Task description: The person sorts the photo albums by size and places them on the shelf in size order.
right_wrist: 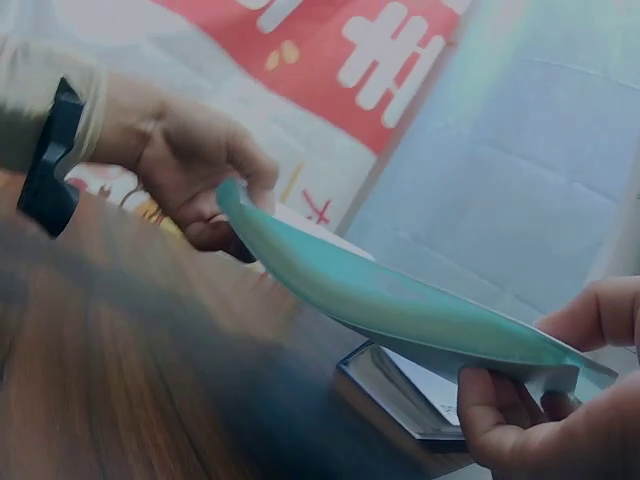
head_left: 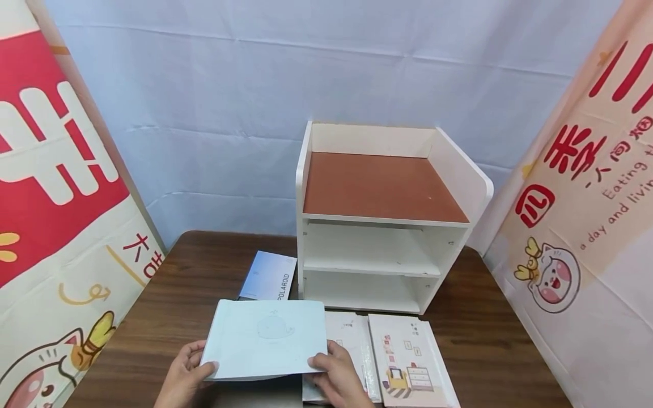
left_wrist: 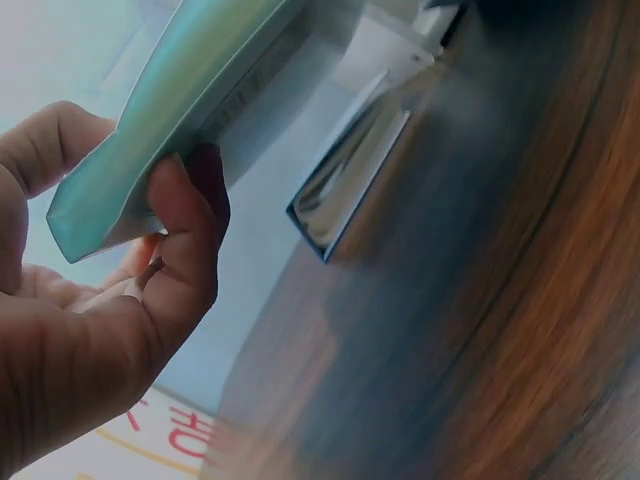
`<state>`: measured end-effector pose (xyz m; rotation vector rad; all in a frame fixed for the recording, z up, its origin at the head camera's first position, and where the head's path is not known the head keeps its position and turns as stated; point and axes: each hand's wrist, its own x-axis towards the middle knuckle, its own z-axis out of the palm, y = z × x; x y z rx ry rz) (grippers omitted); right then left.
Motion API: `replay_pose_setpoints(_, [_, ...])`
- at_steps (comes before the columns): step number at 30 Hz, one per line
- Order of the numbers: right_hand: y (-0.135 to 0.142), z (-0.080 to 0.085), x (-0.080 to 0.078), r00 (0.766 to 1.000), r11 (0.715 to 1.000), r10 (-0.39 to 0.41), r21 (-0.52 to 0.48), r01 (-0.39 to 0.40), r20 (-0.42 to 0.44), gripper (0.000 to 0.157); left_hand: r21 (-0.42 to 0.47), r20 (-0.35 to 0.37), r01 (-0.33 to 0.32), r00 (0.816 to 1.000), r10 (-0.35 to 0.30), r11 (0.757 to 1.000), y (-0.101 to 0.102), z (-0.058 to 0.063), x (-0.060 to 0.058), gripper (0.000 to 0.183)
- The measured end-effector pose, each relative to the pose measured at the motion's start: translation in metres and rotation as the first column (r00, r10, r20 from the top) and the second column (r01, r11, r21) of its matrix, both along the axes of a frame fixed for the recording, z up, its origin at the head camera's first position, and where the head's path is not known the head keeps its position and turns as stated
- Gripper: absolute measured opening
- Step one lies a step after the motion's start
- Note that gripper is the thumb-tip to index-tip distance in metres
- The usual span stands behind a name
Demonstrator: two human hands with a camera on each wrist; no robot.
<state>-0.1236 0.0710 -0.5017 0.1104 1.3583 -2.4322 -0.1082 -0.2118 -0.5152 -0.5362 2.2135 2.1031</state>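
Observation:
Both hands hold a thin pale blue-green booklet [head_left: 265,347] with a small whale drawing on its cover, raised over the front of the table. The left hand [head_left: 185,373] pinches its left end, thumb on top and fingers underneath. At the lower right corner, the right hand [head_left: 339,375] grips it the same way. In the right wrist view the booklet [right_wrist: 390,305] sags in a slight curve between the left hand [right_wrist: 195,165] and the right hand [right_wrist: 560,400]. Its bent end shows in the left wrist view, between thumb and fingers of the left hand [left_wrist: 120,290].
A white shelf unit [head_left: 318,243] with a brown top panel stands at the back. Left of it lies a flat blue item [head_left: 269,275] lettered POLAROID, partly covered by the booklet. Two white illustrated books [head_left: 410,354] lie before the shelf on the dark wooden table [head_left: 510,351].

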Motion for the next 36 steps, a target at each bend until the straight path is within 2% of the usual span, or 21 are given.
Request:
replay_pose_setpoints(9, [0.019,0.010,0.006,0.999,0.999,-0.012,-0.048,0.013,0.032,0.064,0.054,-0.052,0.021,0.999,-0.018,0.998,0.017,0.007,0.002,0.055])
replay_pose_setpoints(22, [0.051,0.010,0.006,0.996,0.993,-0.060,-0.094,0.066,0.060,0.071,0.152,-0.082,0.072,0.995,-0.060,0.986,0.048,0.012,0.000,0.057])
replay_pose_setpoints(30, [0.067,0.011,0.007,0.997,0.993,-0.073,-0.089,0.076,0.039,0.071,0.241,-0.112,0.113,0.990,-0.089,0.964,0.065,0.013,-0.001,0.059])
replay_pose_setpoints(36, [0.079,0.013,0.009,0.997,0.994,-0.071,-0.081,0.073,0.032,0.068,0.261,-0.123,0.158,0.984,-0.129,0.952,0.074,0.013,-0.002,0.061])
